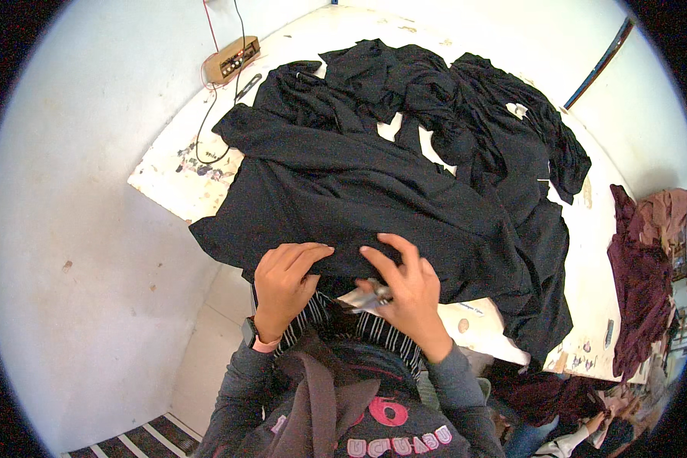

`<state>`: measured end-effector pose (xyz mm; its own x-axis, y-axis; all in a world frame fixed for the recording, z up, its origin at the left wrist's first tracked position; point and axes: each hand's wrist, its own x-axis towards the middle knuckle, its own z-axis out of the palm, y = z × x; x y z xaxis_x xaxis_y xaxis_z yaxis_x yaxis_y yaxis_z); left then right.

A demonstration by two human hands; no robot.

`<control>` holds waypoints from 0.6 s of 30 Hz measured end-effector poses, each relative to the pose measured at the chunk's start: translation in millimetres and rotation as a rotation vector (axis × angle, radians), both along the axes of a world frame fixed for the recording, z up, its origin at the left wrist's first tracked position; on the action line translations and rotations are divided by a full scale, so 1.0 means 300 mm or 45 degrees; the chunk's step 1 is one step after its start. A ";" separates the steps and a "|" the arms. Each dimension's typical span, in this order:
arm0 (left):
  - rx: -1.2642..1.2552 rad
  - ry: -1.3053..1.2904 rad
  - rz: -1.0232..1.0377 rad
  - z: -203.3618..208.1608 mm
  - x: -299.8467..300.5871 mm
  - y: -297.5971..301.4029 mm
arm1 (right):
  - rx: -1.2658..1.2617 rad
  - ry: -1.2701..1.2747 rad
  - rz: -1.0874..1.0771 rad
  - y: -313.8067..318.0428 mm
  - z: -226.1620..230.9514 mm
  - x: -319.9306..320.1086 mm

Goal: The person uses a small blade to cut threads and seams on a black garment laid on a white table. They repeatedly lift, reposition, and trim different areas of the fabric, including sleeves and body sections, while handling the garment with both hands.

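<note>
A large black garment (343,191) lies in folds before me, its near edge hanging at the table's front. My left hand (284,281) is closed on that edge, fingers bent over the cloth and thumb below. To its right, my right hand (411,294) has its index and middle fingers stretched onto the same cloth. Tucked in the right palm is a small metal tool that looks like thread snips (374,298), blurred, with blades toward the left. More black cloth (504,145) is heaped behind and to the right.
The white table (172,179) is stained and slants away. A brown box with knobs and wires (233,61) sits by the wall, near a dark slim tool (248,88). Maroon cloth (637,290) drapes over the right edge. Another person's hand (594,422) shows at lower right.
</note>
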<state>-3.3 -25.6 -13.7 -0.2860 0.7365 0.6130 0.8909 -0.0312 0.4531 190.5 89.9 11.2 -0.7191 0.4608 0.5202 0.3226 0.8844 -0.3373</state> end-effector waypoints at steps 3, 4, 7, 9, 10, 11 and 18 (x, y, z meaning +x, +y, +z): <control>0.098 0.069 0.109 0.040 -0.048 -0.014 | 0.031 0.083 0.097 0.051 0.005 -0.026; 0.131 0.096 0.178 0.068 -0.086 -0.032 | -0.090 0.174 0.064 0.068 0.045 -0.013; 0.245 -0.059 0.343 0.096 -0.216 -0.099 | -0.824 0.584 -0.095 0.131 0.129 0.041; 0.090 -0.640 0.219 0.086 -0.323 -0.164 | -1.175 0.610 -0.170 0.214 0.173 0.130; 0.004 -0.928 0.145 0.085 -0.358 -0.183 | -1.182 0.680 -0.235 0.244 0.183 0.163; -0.053 -1.052 0.041 0.087 -0.381 -0.194 | -1.187 0.752 -0.300 0.264 0.192 0.189; -0.070 -1.586 -0.286 0.047 -0.312 -0.095 | -0.755 0.708 -0.564 0.370 0.218 0.329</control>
<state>-96.9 -54.0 0.2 -0.5111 0.8594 -0.0135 -0.1614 -0.0806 0.9836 289.3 200.8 76.7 -0.1312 0.9353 0.3287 0.2462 0.3519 -0.9031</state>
